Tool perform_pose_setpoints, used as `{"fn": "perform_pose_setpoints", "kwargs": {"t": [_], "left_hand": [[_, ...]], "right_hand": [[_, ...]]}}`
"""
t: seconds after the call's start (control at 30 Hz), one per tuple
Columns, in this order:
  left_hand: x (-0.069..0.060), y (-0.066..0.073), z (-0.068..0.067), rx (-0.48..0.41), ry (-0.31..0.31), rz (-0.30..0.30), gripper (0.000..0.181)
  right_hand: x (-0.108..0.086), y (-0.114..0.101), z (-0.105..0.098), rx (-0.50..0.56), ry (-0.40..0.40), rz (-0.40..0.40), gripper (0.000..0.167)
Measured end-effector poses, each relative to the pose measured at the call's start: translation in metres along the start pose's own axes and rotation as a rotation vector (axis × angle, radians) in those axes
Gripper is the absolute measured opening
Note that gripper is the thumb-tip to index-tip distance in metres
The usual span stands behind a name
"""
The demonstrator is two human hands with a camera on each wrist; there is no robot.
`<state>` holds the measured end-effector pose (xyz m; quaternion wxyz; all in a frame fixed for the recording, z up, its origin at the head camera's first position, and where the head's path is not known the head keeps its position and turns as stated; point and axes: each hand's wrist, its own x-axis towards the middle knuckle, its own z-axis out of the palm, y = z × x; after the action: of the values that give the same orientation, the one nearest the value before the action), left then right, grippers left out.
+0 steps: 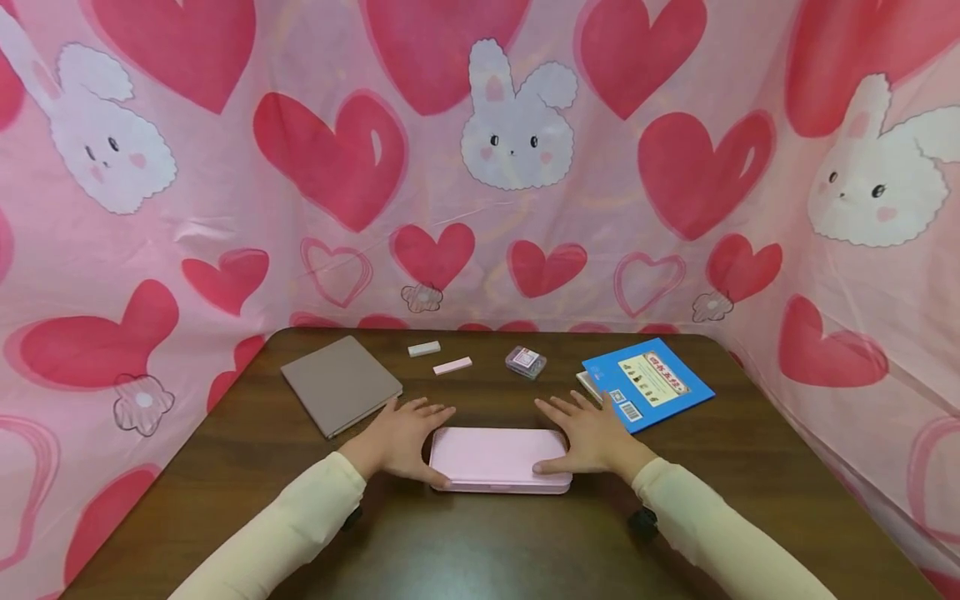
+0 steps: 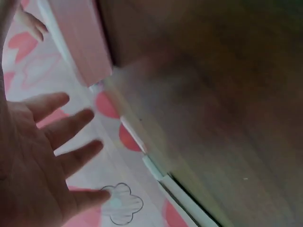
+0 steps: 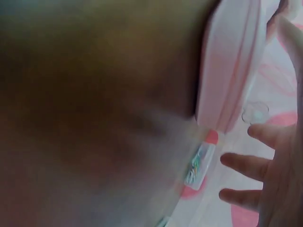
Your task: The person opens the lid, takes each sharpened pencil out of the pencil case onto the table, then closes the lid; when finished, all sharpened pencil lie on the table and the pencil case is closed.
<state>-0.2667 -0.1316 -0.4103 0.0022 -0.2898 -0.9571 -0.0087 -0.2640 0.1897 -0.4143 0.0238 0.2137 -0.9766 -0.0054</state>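
A pale pink, flat pencil-box-like case (image 1: 487, 454) lies lid up near the middle of the dark wooden table, its long side facing me. At its left end is my left hand (image 1: 397, 435), fingers spread and the thumb by the front left corner. My right hand (image 1: 597, 435) is spread at the other end, its thumb over the lid's right part. In the left wrist view the left hand (image 2: 47, 156) shows straight, separated fingers with nothing in them. The right wrist view likewise shows the right hand (image 3: 274, 170) with extended fingers beside the case (image 3: 227, 66).
A grey-brown notebook (image 1: 341, 385) lies at the back left. Behind the case are a white bar (image 1: 423, 349), a pink bar (image 1: 452, 366) and a small clear box (image 1: 525, 362) with a label. A blue book (image 1: 663, 392) lies at right, partly over something white. Heart-patterned cloth surrounds the table.
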Motion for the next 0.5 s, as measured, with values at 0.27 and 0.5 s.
{"fn": "perform_pose_setpoints", "kwargs": {"t": [0.27, 0.5], "left_hand": [[-0.001, 0.001, 0.009, 0.017, 0.026, 0.123, 0.091], [-0.001, 0.002, 0.013, 0.033, 0.039, 0.151, 0.089]], "right_hand": [[-0.006, -0.003, 0.005, 0.034, -0.034, -0.159, 0.099], [-0.006, -0.002, 0.006, 0.044, -0.014, -0.179, 0.089]]}}
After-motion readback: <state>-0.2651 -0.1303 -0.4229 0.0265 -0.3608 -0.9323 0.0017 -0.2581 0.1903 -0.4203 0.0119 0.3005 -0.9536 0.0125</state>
